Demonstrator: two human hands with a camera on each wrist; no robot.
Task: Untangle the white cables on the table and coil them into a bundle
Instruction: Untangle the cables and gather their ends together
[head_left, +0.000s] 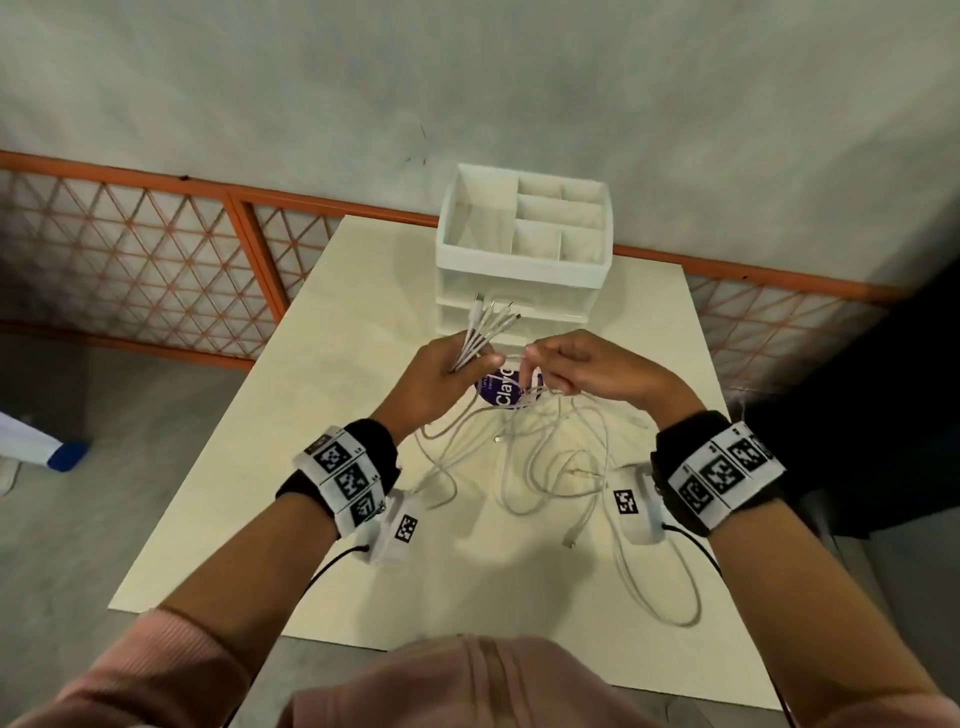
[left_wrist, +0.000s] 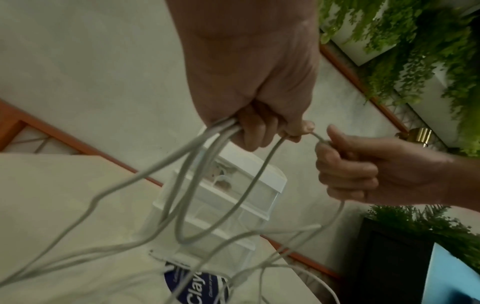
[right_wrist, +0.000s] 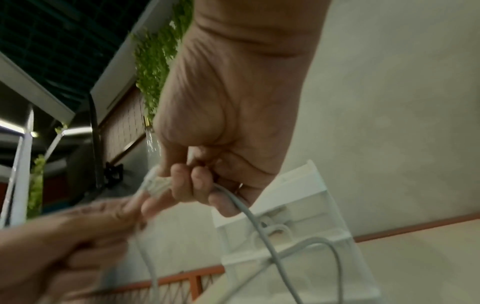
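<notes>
Left hand (head_left: 441, 374) clenched round gathered cable ends (head_left: 485, 325) pointing far, right hand (head_left: 576, 366) pinching one strand just right, loose cables (head_left: 545, 467) trailing near

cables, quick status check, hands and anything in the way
Left hand grips gathered connector ends. Right hand pinches one strand. White cables mostly loose, tangled on table. Purple sticker underneath, organizer behind.
</notes>
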